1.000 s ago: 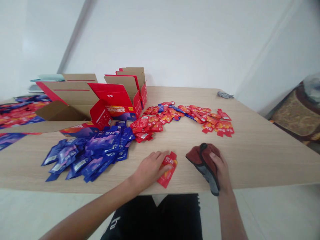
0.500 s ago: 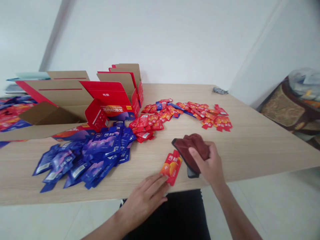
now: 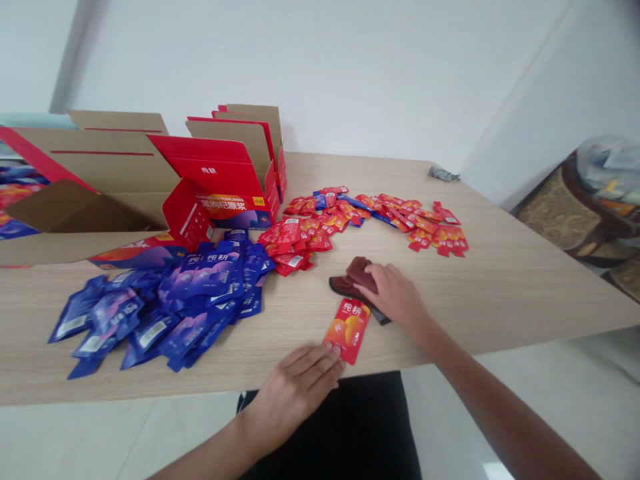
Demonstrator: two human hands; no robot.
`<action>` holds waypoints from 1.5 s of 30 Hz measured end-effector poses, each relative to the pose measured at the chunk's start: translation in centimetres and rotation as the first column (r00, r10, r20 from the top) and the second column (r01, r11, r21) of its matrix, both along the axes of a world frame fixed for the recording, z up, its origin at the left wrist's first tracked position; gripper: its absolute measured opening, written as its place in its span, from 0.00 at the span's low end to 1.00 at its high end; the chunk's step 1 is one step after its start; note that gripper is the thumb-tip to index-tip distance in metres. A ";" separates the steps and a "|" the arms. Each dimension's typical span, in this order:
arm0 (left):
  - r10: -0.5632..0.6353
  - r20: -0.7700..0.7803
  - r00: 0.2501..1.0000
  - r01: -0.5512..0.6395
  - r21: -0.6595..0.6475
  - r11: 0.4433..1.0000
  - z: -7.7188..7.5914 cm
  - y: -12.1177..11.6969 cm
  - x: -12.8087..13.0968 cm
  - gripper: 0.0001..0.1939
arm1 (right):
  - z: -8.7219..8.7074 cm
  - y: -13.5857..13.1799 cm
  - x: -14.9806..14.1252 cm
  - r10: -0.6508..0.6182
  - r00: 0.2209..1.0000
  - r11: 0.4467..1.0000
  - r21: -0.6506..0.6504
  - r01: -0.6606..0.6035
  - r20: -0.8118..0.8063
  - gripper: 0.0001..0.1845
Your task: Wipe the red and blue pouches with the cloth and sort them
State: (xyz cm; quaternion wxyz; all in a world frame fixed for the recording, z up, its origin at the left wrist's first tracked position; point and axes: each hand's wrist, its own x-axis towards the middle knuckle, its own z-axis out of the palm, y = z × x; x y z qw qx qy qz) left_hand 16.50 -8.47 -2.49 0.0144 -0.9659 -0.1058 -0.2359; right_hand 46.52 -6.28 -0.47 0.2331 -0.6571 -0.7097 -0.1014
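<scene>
A red pouch (image 3: 347, 330) with an orange fruit print lies flat near the table's front edge. My left hand (image 3: 300, 387) has its fingers stretched out, with the fingertips resting on the pouch's lower left corner. Closed on a bunched brown cloth (image 3: 353, 277) with a dark edge, my right hand (image 3: 395, 293) bears down at the pouch's top end. The cloth covers the pouch's upper tip, and a grey flap pokes out beneath that hand.
Blue pouches (image 3: 195, 300) lie heaped on the left, with red pouches (image 3: 295, 243) and another red group (image 3: 433, 230) farther back. Open red cartons (image 3: 215, 167) stand at the back left. A grey crumpled thing (image 3: 443, 174) sits at the far right corner; a patterned chair (image 3: 553, 213) is beyond.
My right hand has moved the brown cloth left onto the pouch's top end. My left hand stays at the pouch's lower corner. The camera view has shifted slightly.
</scene>
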 end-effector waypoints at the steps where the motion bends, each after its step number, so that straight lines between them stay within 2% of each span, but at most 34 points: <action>1: 0.003 0.007 1.000 -0.003 -0.008 1.000 -0.2 0.0 0.0 0.16 | 0.4 -0.2 0.0 -0.056 0.998 0.997 0.053 0.057 -0.020 0.16; 3: 0.007 0.017 1.000 -0.007 -0.023 1.000 -0.6 -0.1 -0.1 0.16 | 0.9 -1.6 -1.0 -0.102 0.990 0.984 0.138 0.116 -0.099 0.18; 4: 0.009 0.025 1.000 -0.008 -0.029 1.000 -0.8 -0.1 -0.1 0.16 | 0.9 -2.7 -1.9 -0.072 0.989 0.983 0.158 0.093 -0.131 0.18; 6: 0.014 0.046 0.999 -0.012 -0.045 0.999 -1.3 -0.2 0.0 0.14 | 0.5 -4.8 -3.9 0.129 0.984 0.990 0.067 -0.121 -0.127 0.14; 7: 0.021 0.060 0.998 -0.018 -0.053 0.998 -1.5 -0.2 0.0 0.14 | 0.1 -5.6 -4.8 0.248 0.962 0.968 -0.003 -0.250 -0.112 0.12; 9: 0.032 0.076 0.997 -0.028 -0.058 0.998 -1.6 -0.3 0.1 0.13 | -0.8 -6.4 -5.7 0.336 0.935 0.938 -0.055 -0.344 -0.115 0.10; 11: 0.029 0.067 0.997 -0.026 -0.049 0.998 -1.4 -0.3 0.1 0.14 | -1.5 -5.7 -5.4 0.286 0.953 0.954 -0.062 -0.293 -0.099 0.10; 14: 0.014 0.067 0.998 -0.012 -0.033 0.999 -0.9 -0.2 0.1 0.15 | -1.9 -3.0 -3.3 0.162 0.987 0.986 -0.046 -0.163 -0.022 0.12; 17: 0.010 0.084 0.996 -0.008 -0.026 1.000 -0.7 0.0 0.1 0.14 | -1.3 -0.2 -0.6 0.108 0.991 0.993 -0.046 -0.105 0.075 0.12; 19: 0.013 0.091 0.996 -0.010 -0.025 1.000 -0.8 0.0 0.1 0.14 | -0.5 0.8 0.6 0.055 0.991 0.998 -0.025 -0.052 0.120 0.10; 22: 0.019 0.090 0.996 -0.017 -0.027 0.999 -0.8 0.0 0.0 0.14 | 0.9 0.0 0.3 -0.079 0.997 0.991 0.112 0.075 0.026 0.13; 24: 0.020 0.085 0.996 -0.017 -0.035 0.999 -0.9 0.0 0.0 0.14 | 1.5 -1.8 -1.4 -0.072 0.993 0.979 0.185 0.088 -0.094 0.15; 26: 0.027 0.090 0.996 -0.022 -0.054 0.998 -1.1 -0.1 0.1 0.14 | 1.4 -3.9 -3.8 0.085 0.987 0.988 0.136 -0.067 -0.137 0.14; 28: 0.037 0.107 0.994 -0.028 -0.081 0.996 -1.2 -0.1 0.1 0.13 | 0.7 -5.4 -5.9 0.300 0.949 0.954 0.007 -0.301 -0.095 0.10; 30: 0.038 0.116 0.993 -0.027 -0.096 0.995 -1.2 -0.2 0.2 0.13 | -0.2 -5.8 -6.9 0.357 0.930 0.929 -0.069 -0.363 -0.088 0.09; 34: 0.026 0.092 0.995 -0.019 -0.076 0.997 -0.9 -0.1 0.2 0.14 | -1.0 -3.6 -5.5 0.243 0.968 0.966 -0.079 -0.247 -0.058 0.10; 39: 0.018 0.096 0.995 -0.013 -0.060 0.998 -0.8 0.1 0.0 0.14 | -0.5 0.1 -2.0 0.164 0.985 0.983 -0.092 -0.158 0.062 0.09; 42: 0.009 0.091 0.996 -0.004 -0.059 0.998 -0.8 0.2 0.1 0.14 | 0.0 1.1 0.2 -0.010 0.996 1.000 -0.012 0.011 0.093 0.09; 45: 0.017 0.078 0.997 -0.012 -0.069 0.998 -0.4 0.1 0.2 0.14 | 0.5 0.2 1.9 -0.217 0.973 0.965 0.135 0.227 -0.081 0.15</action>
